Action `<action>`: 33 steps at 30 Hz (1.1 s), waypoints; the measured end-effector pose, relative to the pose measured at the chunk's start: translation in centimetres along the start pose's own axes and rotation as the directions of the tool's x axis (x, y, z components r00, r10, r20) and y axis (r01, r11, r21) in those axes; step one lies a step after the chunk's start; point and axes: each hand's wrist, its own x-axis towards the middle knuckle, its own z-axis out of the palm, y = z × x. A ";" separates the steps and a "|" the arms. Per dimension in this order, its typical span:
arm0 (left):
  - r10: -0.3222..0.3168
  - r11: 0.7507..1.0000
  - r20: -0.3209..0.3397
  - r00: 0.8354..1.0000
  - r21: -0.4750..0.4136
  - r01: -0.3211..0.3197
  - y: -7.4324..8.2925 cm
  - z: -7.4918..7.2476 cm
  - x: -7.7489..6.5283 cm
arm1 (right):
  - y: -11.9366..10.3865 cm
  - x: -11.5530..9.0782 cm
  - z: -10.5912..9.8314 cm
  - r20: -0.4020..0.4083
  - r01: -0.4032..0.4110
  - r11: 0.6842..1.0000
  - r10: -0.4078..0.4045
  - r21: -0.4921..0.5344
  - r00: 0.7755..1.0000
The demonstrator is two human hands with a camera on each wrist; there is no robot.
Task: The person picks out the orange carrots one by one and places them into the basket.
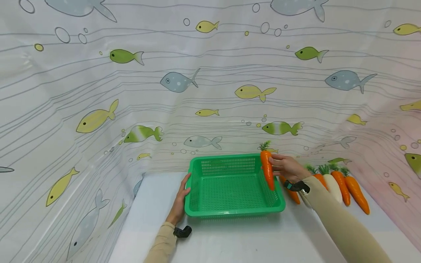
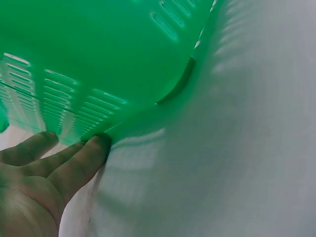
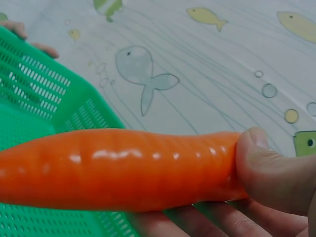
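Observation:
An orange carrot (image 1: 267,170) with a green leafy top is held by my right hand (image 1: 287,166) over the right end of a green plastic basket (image 1: 235,213). In the right wrist view, the thumb presses the thick part of the carrot (image 3: 148,168) and the fingers lie beneath it. At the basket's left side is my left hand (image 1: 179,201), its fingers along the outside. The left wrist view shows straight fingers (image 2: 81,165) against the slotted outer wall of the basket (image 2: 113,59). The basket's inside shows its bare mesh floor.
Right of the basket, several carrots (image 1: 357,193) and a white radish (image 1: 333,188) lie side by side on the white table (image 1: 230,241). Another carrot (image 1: 292,191) lies partly hidden under my right wrist. A fish-patterned sheet (image 1: 217,73) stands behind and at both sides.

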 end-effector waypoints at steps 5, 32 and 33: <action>0.006 1.000 0.003 1.000 -0.004 -0.006 -0.1 0.0 0.2 | 0.4 1.2 1.4 0.026 -0.005 0.998 0.004 0.062 1.000; 0.000 1.000 -0.015 1.000 0.011 0.000 0.0 0.2 0.0 | 3.4 6.6 9.2 0.083 -0.099 0.992 0.092 0.079 0.992; 0.002 1.000 -0.017 1.000 0.015 -0.002 0.0 0.2 0.0 | 3.4 6.9 9.4 0.082 -0.103 0.992 0.096 0.079 0.992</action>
